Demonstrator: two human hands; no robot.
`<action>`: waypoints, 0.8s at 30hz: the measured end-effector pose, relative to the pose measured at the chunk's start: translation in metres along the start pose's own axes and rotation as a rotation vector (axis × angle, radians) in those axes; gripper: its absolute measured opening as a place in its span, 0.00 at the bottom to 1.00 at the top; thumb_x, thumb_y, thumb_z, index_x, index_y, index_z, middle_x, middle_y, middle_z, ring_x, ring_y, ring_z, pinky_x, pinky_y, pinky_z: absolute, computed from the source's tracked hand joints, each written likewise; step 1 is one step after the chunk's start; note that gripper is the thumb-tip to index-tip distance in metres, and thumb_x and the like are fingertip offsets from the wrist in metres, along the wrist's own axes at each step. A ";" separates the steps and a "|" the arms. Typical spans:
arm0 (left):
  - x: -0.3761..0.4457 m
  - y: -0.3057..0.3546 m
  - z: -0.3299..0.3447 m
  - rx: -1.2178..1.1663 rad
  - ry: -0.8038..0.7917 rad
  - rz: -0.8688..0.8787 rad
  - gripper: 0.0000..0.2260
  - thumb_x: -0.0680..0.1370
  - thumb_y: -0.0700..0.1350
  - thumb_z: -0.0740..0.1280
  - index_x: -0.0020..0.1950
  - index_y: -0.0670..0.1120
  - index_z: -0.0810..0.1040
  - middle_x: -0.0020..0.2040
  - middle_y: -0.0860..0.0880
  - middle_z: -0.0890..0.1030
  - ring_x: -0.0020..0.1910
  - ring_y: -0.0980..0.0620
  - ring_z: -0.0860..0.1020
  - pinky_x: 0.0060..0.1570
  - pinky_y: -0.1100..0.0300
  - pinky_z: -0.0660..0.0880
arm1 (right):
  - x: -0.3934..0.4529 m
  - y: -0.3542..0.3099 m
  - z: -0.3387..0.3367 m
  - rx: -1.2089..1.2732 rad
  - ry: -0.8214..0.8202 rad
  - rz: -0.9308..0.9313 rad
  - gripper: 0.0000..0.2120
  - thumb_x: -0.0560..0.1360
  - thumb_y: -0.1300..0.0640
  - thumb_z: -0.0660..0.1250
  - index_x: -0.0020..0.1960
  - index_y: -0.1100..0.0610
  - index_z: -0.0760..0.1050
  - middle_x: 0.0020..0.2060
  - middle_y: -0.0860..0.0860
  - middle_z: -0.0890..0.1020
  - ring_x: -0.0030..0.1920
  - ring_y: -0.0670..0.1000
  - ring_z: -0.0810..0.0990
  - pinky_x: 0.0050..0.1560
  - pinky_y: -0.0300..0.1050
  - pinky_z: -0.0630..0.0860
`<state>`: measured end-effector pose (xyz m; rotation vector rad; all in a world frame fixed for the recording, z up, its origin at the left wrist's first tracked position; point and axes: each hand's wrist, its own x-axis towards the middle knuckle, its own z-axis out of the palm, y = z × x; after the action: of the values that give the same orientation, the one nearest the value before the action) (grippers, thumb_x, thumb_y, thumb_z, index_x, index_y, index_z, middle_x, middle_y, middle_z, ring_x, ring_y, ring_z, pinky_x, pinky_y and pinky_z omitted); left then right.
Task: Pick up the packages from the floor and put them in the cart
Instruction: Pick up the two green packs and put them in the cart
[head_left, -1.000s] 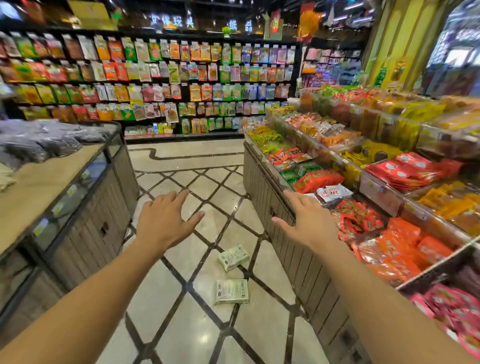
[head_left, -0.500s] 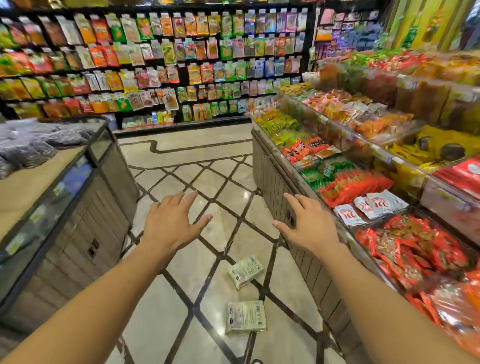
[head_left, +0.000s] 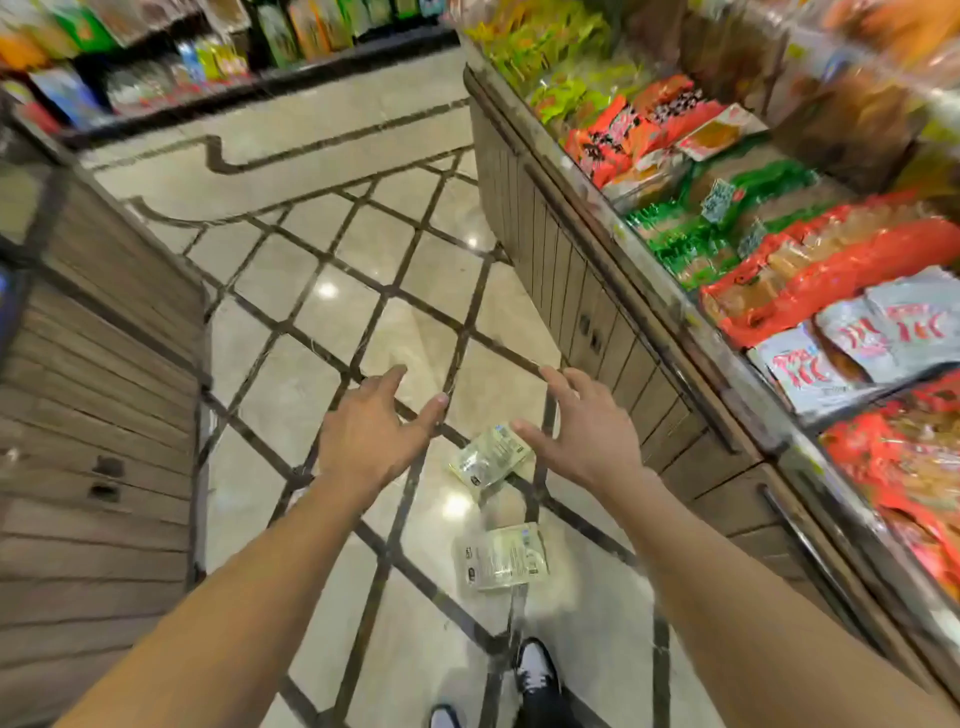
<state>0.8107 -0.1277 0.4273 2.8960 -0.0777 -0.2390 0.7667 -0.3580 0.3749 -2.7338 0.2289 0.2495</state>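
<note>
Two packs lie on the floor tiles, the far pack (head_left: 488, 457) just under the right hand (head_left: 587, 441), the near pack (head_left: 503, 557) by the shoe (head_left: 537, 670). Both hands, the left hand (head_left: 371, 436) too, hang spread and hold nothing. It looks like the reach-down step; next calls for a stoop and a grip, and no cart shows.

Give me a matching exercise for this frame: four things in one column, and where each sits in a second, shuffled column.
Things:
1. far package
2. near package
3. left hand
4. shoe

Places:
A. bottom edge of view, on the floor
B. partly behind the right hand's thumb
C. in the air, holding nothing
D. flat on the tile, between far package and shoe

Pairs: 1-B, 2-D, 3-C, 4-A
</note>
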 end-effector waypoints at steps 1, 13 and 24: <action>0.012 -0.004 0.020 -0.023 -0.026 -0.016 0.34 0.79 0.70 0.60 0.80 0.52 0.67 0.76 0.45 0.73 0.74 0.40 0.71 0.68 0.44 0.70 | 0.005 0.008 0.022 0.020 -0.022 0.029 0.41 0.78 0.28 0.59 0.84 0.46 0.55 0.81 0.54 0.63 0.79 0.59 0.64 0.72 0.61 0.71; 0.133 -0.124 0.346 0.068 -0.204 0.044 0.35 0.79 0.71 0.57 0.81 0.53 0.65 0.74 0.45 0.75 0.72 0.39 0.73 0.67 0.42 0.71 | 0.032 0.085 0.410 0.228 -0.386 0.464 0.42 0.80 0.28 0.55 0.86 0.47 0.48 0.84 0.53 0.55 0.81 0.60 0.60 0.77 0.59 0.66; 0.211 -0.197 0.634 -0.025 -0.241 0.081 0.38 0.75 0.72 0.55 0.80 0.52 0.68 0.73 0.46 0.77 0.70 0.39 0.75 0.64 0.45 0.74 | 0.085 0.125 0.695 0.886 -0.331 1.328 0.58 0.69 0.24 0.68 0.80 0.67 0.59 0.72 0.63 0.74 0.72 0.64 0.74 0.73 0.55 0.72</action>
<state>0.9190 -0.0958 -0.2602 2.8172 -0.2310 -0.5687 0.7268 -0.2124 -0.3203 -1.2961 1.5639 0.7005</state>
